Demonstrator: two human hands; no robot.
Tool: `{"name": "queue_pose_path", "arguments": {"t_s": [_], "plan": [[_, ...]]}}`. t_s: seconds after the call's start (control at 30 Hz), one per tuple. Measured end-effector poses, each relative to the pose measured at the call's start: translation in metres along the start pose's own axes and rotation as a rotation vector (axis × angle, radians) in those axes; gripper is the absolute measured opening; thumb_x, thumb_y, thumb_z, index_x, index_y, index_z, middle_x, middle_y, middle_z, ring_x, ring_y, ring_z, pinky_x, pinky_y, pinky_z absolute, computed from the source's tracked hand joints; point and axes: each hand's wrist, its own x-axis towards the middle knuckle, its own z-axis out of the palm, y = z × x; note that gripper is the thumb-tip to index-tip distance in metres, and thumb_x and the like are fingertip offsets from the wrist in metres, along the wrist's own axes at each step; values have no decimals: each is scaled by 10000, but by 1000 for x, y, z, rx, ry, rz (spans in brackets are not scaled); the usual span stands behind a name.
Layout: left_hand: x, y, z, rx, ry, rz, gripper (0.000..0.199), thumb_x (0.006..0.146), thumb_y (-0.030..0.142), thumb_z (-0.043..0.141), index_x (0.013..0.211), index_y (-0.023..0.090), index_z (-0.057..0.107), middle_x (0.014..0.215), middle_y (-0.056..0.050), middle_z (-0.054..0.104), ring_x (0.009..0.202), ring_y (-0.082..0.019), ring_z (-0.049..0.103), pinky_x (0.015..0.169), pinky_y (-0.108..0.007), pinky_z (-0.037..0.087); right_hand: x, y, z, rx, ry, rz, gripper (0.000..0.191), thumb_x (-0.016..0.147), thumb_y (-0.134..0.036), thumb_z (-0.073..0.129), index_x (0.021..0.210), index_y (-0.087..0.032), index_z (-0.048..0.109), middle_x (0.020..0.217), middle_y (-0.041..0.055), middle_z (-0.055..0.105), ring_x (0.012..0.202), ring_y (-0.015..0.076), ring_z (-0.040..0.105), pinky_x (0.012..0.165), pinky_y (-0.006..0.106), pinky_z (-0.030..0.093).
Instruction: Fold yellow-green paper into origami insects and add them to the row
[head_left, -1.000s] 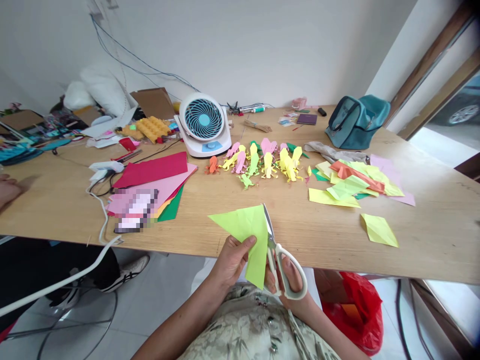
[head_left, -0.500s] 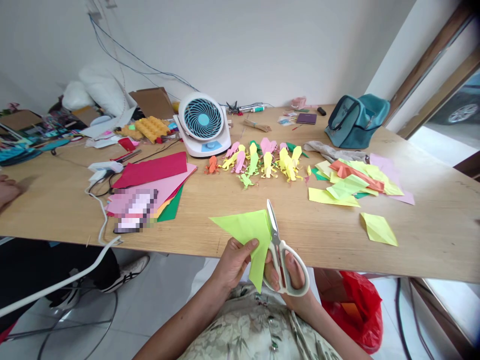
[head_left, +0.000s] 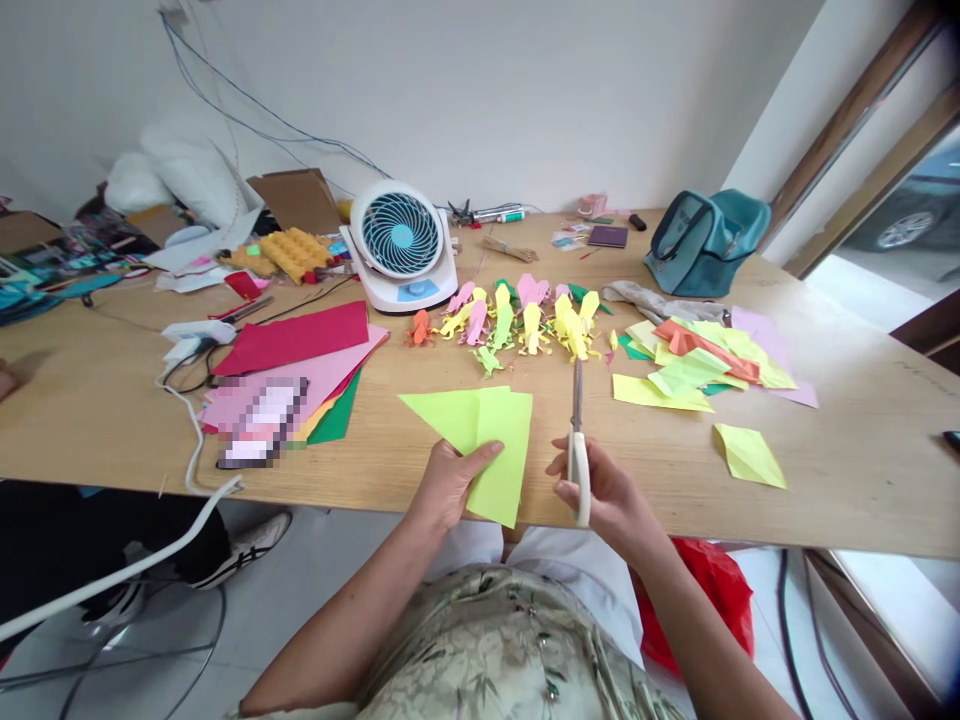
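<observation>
My left hand (head_left: 450,482) pinches a folded lime-green paper (head_left: 504,440) at its lower left, thumb on top, over the table's front edge. To the right, apart from the paper, my right hand (head_left: 600,485) is closed round the white handles of the scissors (head_left: 577,455). Their blades look closed and point away from me. Beyond both hands lies a group of small folded paper figures (head_left: 531,325) in yellow, green, pink and orange.
A white fan (head_left: 401,245) stands behind the figures. Coloured sheets (head_left: 300,340) and a phone (head_left: 264,420) lie left; loose papers (head_left: 697,360) and a teal bag (head_left: 705,240) are right. A red plastic bag (head_left: 701,600) hangs below the table. Another person's fingers (head_left: 6,380) show far left.
The scissors have moved right, away from the paper, and turned edge-on. The paper has moved up and slightly left, now lying flatter with a wider part showing.
</observation>
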Motion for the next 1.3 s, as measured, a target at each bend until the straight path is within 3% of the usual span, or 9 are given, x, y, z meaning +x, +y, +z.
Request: {"name": "queue_pose_path", "arguments": {"t_s": [0.23,0.37,0.47,0.63,0.77,0.87,0.97,1.1,1.3], "plan": [[1,-5,-3,118,-80,-31,552,546,353,914,1015,117,742,1039,-138,756,858,-265,724,765,-333,569,35,3,20,71,92,-4,411,738,-395,773,1025,-217,539,774,-17,598,703,150,553,638,278,425],[12,-1,-12,73,-42,31,555,661,483,832,1055,108,724,1047,-132,753,998,-277,701,866,-341,555,39,3,9,30,95,-25,335,757,-387,758,940,-208,542,749,-28,571,674,130,528,638,276,428],[26,8,-19,77,8,66,535,624,451,865,1016,115,723,1014,-110,761,1002,-256,698,862,-302,551,39,3,-31,-56,128,-59,318,755,-402,761,897,-198,561,718,-26,581,643,123,525,600,268,417],[54,26,-23,118,24,32,552,526,428,913,936,108,726,925,-93,770,827,-218,711,715,-270,555,42,-4,-150,-310,353,64,464,591,-435,852,867,-166,593,679,8,650,630,140,585,595,294,414],[80,32,-19,156,-12,67,570,506,438,916,935,111,730,952,-94,767,761,-186,694,666,-255,533,54,-19,-245,-768,514,215,428,741,-456,670,972,-98,636,857,134,724,751,154,629,635,381,348],[98,31,-17,173,-39,84,598,480,454,921,931,109,733,937,-96,766,760,-190,688,686,-271,530,63,-25,-296,-1212,609,439,328,810,-352,670,1040,-118,677,899,173,736,771,228,642,639,363,362],[109,28,-18,183,-91,113,631,469,489,915,941,112,735,938,-99,765,769,-199,682,705,-289,527,65,-19,-328,-1423,634,543,353,887,-375,563,1104,-124,681,973,235,716,847,304,639,637,360,380],[114,24,-24,210,-103,144,608,483,546,889,869,106,726,831,-83,755,673,-172,647,615,-263,487,60,3,-348,-1430,569,738,440,833,-503,602,1068,-144,700,1014,274,690,834,342,621,600,394,363],[117,21,-34,245,-51,179,546,540,578,849,759,111,671,611,-1,657,480,-77,495,428,-192,306,60,22,-356,-1314,544,732,375,655,-547,775,707,-179,731,891,286,681,700,310,639,569,414,335]]}}
